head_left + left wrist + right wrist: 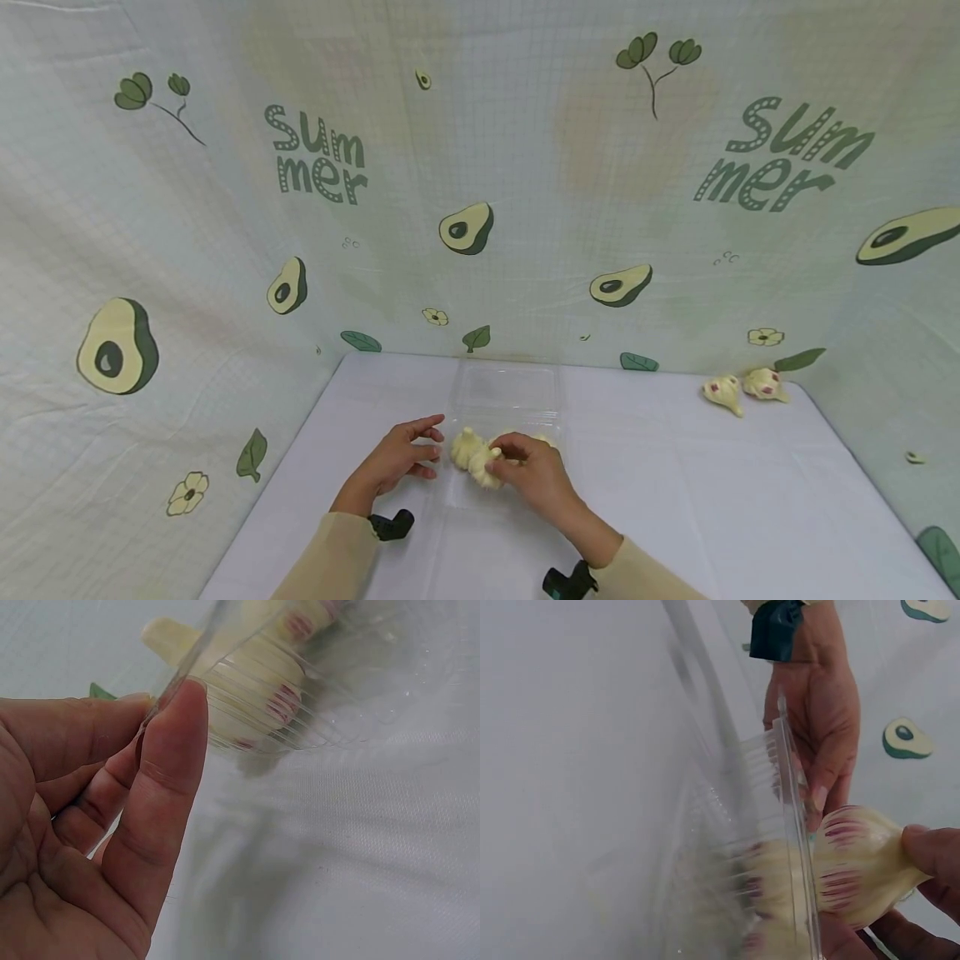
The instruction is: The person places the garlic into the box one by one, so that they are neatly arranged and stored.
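My right hand [534, 475] pinches a pale garlic bulb [482, 468] by its stem end, above the clear plastic container. Purple-red streaks mark the held bulb in the right wrist view, where it is level with the container's rim [799, 825]. Thumb and finger of my left hand [401, 457] pinch the container's left rim, seen close up in the left wrist view. Inside, another garlic bulb [463, 444] lies at the left, and a further pale bulb [543, 438] shows partly behind my right hand. The hinged lid [507, 387] lies folded back, away from me.
Two more garlic bulbs, one nearer [723, 393] and one farther right [765, 384], lie at the table's back right corner. A white cloth covers the table [675, 483]. Printed curtains [540, 167] rise along the back and both sides.
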Motion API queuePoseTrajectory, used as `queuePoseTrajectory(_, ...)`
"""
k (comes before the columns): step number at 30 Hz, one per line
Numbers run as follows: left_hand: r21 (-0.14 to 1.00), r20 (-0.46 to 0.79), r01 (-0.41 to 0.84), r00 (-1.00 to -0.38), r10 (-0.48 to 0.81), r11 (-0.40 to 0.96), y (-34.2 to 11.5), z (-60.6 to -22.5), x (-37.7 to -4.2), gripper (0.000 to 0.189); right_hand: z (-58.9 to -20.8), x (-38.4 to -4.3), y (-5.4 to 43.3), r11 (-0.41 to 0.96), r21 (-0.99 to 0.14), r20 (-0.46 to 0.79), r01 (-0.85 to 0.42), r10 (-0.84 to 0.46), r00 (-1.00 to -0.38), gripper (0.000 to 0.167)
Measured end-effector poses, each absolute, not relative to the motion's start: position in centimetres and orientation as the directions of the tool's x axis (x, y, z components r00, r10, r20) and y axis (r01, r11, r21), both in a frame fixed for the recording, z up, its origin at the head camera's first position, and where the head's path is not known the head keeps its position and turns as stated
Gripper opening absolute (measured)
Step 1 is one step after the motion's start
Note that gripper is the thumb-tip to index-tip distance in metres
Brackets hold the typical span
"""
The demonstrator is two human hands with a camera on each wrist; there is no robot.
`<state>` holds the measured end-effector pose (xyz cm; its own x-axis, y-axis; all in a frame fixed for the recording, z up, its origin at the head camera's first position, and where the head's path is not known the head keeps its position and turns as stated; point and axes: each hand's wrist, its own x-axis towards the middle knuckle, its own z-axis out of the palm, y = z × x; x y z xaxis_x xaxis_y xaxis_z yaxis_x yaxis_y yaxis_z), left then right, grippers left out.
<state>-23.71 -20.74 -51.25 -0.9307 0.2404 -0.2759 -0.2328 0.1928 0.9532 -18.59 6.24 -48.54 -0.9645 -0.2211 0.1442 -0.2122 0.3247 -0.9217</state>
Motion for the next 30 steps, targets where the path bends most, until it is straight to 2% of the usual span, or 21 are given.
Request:
queuePoseTrajectory(5, 0.955, -0.272, -0.229, -0.930, 0.247, 0.191, -20.8, -51.2, -23.7, 0.066, -49.3, -18.5, 5.2, 0.298, -0.924, 0.158, -0.239, -0.272, -0.949, 0.021)
queuePoseTrajectory(22, 0.958, -0.264, -0.221, -0.930, 0.256, 0.183, -20.8, -51.4, -23.6, 0.066, -50.5, -18.3, 2.8, 0.547, -0.761, 0.183, -0.349, -0.334, -0.924, 0.014)
queuePoseTrajectory(30, 0.957, -0.266, -0.225, -0.933, 0.241, 0.184, -20.7, -51.5, -23.7, 0.066, -50.7, -18.3, 2.4, 0.581, -0.726, 0.192, -0.368, -0.343, -0.920, 0.017)
